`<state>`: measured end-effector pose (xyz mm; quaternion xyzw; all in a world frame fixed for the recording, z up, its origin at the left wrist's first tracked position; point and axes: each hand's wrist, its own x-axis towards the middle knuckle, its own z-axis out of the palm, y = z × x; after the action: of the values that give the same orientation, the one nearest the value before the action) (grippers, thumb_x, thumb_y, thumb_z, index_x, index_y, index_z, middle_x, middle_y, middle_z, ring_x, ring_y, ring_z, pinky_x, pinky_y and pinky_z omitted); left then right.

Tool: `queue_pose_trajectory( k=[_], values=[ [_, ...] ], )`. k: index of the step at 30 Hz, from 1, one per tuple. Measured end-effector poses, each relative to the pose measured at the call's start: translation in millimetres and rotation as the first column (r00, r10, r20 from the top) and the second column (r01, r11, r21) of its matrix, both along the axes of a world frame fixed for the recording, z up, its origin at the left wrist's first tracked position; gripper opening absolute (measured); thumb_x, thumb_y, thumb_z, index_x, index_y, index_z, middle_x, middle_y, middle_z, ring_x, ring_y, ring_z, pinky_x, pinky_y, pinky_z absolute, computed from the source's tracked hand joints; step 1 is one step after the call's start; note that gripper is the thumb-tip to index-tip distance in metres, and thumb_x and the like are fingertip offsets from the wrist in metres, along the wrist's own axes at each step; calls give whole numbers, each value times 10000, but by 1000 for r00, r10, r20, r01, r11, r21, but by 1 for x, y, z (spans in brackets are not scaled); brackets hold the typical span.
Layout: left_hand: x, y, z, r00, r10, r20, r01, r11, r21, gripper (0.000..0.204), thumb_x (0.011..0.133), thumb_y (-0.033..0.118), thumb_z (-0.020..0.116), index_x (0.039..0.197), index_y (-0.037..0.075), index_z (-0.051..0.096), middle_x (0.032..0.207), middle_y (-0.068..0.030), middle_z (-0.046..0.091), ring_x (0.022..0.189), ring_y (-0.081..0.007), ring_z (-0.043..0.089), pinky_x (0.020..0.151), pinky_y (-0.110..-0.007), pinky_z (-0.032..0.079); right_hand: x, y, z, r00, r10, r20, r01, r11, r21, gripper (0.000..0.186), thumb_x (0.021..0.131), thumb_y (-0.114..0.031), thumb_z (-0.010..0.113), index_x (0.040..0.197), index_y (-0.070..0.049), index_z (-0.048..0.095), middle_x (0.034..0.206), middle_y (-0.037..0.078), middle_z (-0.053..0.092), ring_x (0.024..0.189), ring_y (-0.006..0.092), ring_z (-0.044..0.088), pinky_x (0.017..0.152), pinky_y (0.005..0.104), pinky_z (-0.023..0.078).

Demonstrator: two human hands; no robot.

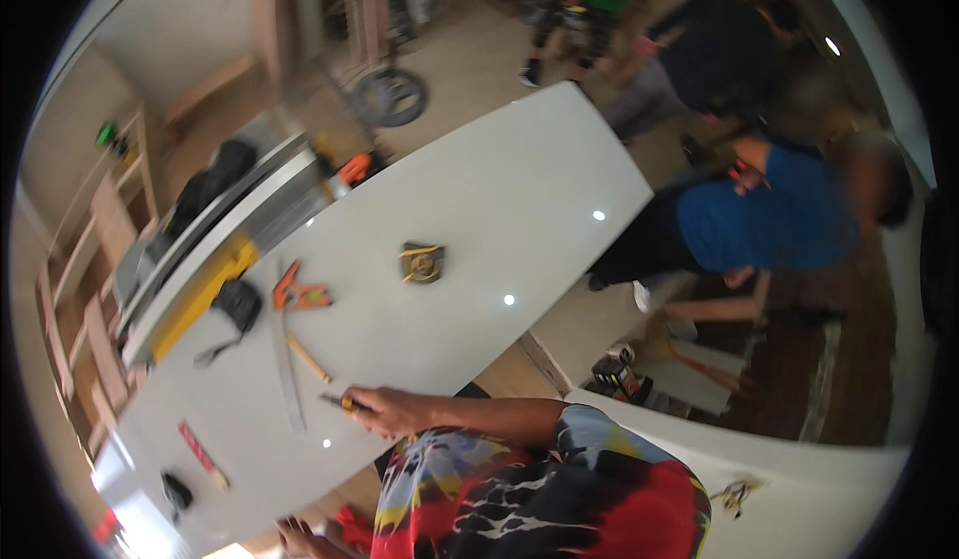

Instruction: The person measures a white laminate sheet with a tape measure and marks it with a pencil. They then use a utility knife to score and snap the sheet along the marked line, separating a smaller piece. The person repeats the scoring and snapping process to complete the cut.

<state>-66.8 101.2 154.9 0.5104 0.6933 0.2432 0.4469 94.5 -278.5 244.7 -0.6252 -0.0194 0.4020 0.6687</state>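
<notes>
My right hand (390,412) reaches over the white tabletop (499,189), closed round a black-and-yellow utility knife (345,402) that points left. Low in the picture, my left hand (300,539) is by the table's near edge. Its fingers are blurred and partly cut off. Left of the knife lies a combination square (287,359) with an orange head. A carpenter's pencil (309,359) rests beside its blade. Farther off sits a black-and-yellow tape measure (422,262). Toward the near left are a red-patterned stick-shaped tool (203,454) and a small black object (177,491).
A black object with a strap (238,304) lies by a yellow bar (205,299) and stacked panels at the table's left side. A person in a blue shirt (769,209) stands beyond the right edge; others are farther back. A dark wheel (390,96) is behind the table.
</notes>
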Motion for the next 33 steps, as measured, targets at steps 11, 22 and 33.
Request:
queue_pose_trajectory(
  k=[11, 22, 33],
  values=[
    [-11, -40, 3, 979, 18, 204, -59, 978, 199, 208, 968, 130, 744, 1016, -72, 742, 866, -91, 746, 731, -137, 700, 650, -271, 582, 14, 89, -13, 917, 382, 113, -361, 917, -167, 313, 1087, -252, 541, 1280, -6, 531, 794, 60, 638, 618, 117, 639, 561, 290, 548],
    [-15, -85, 16, 942, -48, 331, 45, 999, 17, 142, 960, 96, 761, 988, -43, 756, 853, -56, 745, 771, -110, 693, 728, -255, 573, -18, 225, -17, 511, 707, 489, -578, 704, -413, 275, 1023, -153, 582, 1259, -25, 520, 888, 246, 689, 816, 502, 661, 720, 545, 522],
    [-28, 9, 17, 938, -95, 332, 91, 995, 27, 496, 934, 213, 806, 1289, -64, 599, 939, -73, 707, 779, -123, 668, 710, -267, 554, -34, 297, -23, 194, 848, 492, -505, 517, -691, 227, 1038, -231, 582, 994, -27, 494, 860, 221, 688, 761, 445, 696, 680, 536, 561]
  ],
)
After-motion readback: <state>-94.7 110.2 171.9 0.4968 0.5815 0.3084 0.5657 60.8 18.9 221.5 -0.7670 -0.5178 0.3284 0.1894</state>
